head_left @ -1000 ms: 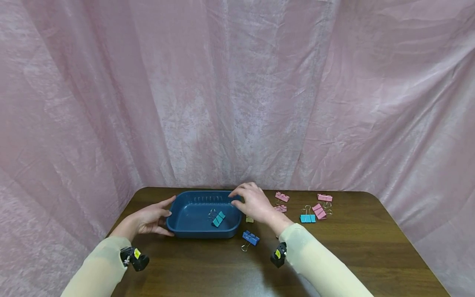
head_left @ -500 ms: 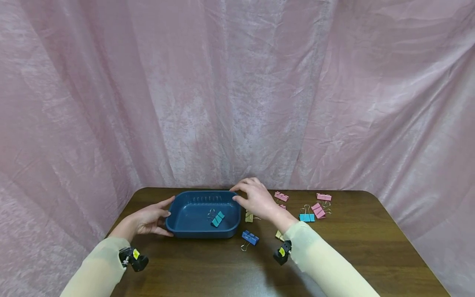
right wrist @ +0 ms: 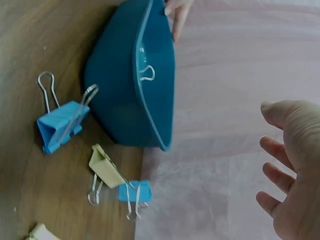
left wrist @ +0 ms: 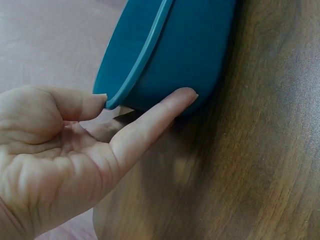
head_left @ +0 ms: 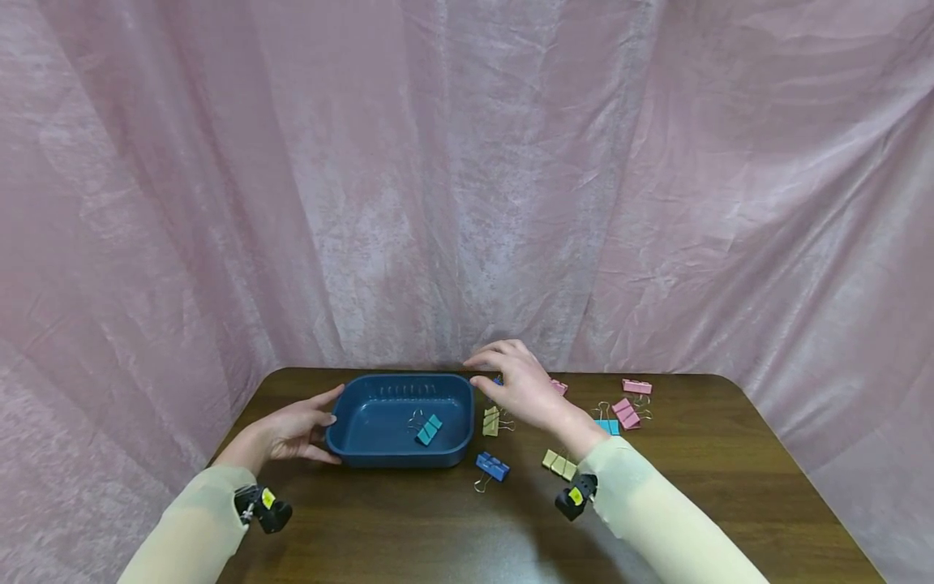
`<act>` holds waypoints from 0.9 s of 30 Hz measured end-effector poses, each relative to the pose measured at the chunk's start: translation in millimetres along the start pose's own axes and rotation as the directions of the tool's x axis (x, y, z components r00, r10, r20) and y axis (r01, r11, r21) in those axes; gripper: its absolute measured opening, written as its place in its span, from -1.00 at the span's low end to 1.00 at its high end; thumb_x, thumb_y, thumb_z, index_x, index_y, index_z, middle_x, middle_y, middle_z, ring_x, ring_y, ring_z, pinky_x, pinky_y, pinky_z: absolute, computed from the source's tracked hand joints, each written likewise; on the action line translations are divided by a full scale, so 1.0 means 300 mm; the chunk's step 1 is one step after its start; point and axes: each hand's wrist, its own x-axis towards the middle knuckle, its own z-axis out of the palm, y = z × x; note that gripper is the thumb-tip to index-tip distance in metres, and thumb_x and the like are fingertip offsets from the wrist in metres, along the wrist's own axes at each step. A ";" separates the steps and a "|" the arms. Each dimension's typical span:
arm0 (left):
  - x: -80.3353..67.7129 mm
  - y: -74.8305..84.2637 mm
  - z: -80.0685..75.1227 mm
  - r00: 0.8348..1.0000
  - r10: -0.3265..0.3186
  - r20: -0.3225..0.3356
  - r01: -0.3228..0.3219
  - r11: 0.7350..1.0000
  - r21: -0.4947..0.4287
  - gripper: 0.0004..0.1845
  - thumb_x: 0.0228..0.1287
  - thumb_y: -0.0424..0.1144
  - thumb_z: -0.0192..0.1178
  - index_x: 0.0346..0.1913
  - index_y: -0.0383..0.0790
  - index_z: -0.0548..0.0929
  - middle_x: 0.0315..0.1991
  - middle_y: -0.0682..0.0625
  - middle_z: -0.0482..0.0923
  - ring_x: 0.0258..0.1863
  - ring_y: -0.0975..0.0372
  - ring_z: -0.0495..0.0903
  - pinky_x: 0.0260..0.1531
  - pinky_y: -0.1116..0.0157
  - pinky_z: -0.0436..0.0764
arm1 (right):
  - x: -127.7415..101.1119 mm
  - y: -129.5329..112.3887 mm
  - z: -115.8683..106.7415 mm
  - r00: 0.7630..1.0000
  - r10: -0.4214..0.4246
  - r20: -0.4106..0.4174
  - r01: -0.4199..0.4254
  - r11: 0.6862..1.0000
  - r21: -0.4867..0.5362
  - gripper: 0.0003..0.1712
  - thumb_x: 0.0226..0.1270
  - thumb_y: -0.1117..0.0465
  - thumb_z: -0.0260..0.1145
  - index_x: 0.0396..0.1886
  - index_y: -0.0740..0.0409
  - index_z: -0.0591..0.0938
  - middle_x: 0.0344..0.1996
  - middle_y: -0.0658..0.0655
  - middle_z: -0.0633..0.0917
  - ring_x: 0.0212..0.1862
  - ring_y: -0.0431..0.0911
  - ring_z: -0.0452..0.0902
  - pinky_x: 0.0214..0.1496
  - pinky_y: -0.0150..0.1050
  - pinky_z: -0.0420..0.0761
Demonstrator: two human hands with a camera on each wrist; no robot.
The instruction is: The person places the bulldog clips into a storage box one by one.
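A dark blue plastic basin sits at the table's left, and a teal binder clip lies inside it. My left hand rests against its left end. In the left wrist view the thumb touches the rim and an extended finger presses the outer wall. My right hand hovers beyond the basin's right end, fingers apart and holding nothing. Beneath or beside it lie a yellow binder clip, a blue binder clip and another yellow clip. A further blue clip is mostly hidden in the head view.
Pink binder clips and a partly covered light blue clip lie on the right of the wooden table. One more pink clip is near the back edge. Pink curtain hangs behind the table.
My right hand has drawn away from the basin's right rim, moving right and slightly up. Both yellow clips have come into fuller view. My left hand keeps its place.
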 end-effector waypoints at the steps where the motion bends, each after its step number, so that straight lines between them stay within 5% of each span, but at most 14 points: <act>1: 0.000 0.003 0.001 1.000 -0.001 -0.007 0.001 1.000 0.000 -0.27 0.66 -0.41 -0.28 0.67 0.06 -0.31 0.50 -0.60 -0.18 0.31 -0.47 0.31 0.00 -0.33 0.56 | -0.003 0.004 -0.011 1.000 0.000 -0.009 0.000 1.000 -0.003 -0.73 0.41 0.10 0.43 0.07 -0.14 0.76 0.09 -0.05 0.65 0.25 0.01 0.41 0.33 0.05 0.40; 13: -0.003 0.008 -0.010 1.000 0.008 0.015 -0.008 1.000 0.003 -0.26 0.65 -0.42 -0.29 0.66 0.06 -0.35 0.50 -0.62 -0.23 0.34 -0.48 0.26 0.01 -0.34 0.55 | -0.043 0.075 -0.136 0.996 0.037 -0.083 -0.036 0.999 0.011 -0.70 0.37 0.15 0.46 0.08 -0.01 0.76 0.11 0.01 0.66 0.28 0.03 0.39 0.31 0.07 0.41; 27: -0.008 -0.007 0.005 1.000 0.012 0.005 -0.012 1.000 0.002 -0.27 0.65 -0.42 -0.29 0.67 0.03 -0.32 0.48 -0.62 -0.14 0.32 -0.46 0.31 -0.01 -0.32 0.58 | -0.118 0.112 -0.213 0.992 0.082 -0.098 -0.082 0.997 0.004 -0.71 0.39 0.14 0.44 0.09 -0.10 0.75 0.11 -0.01 0.65 0.29 0.03 0.38 0.29 0.12 0.41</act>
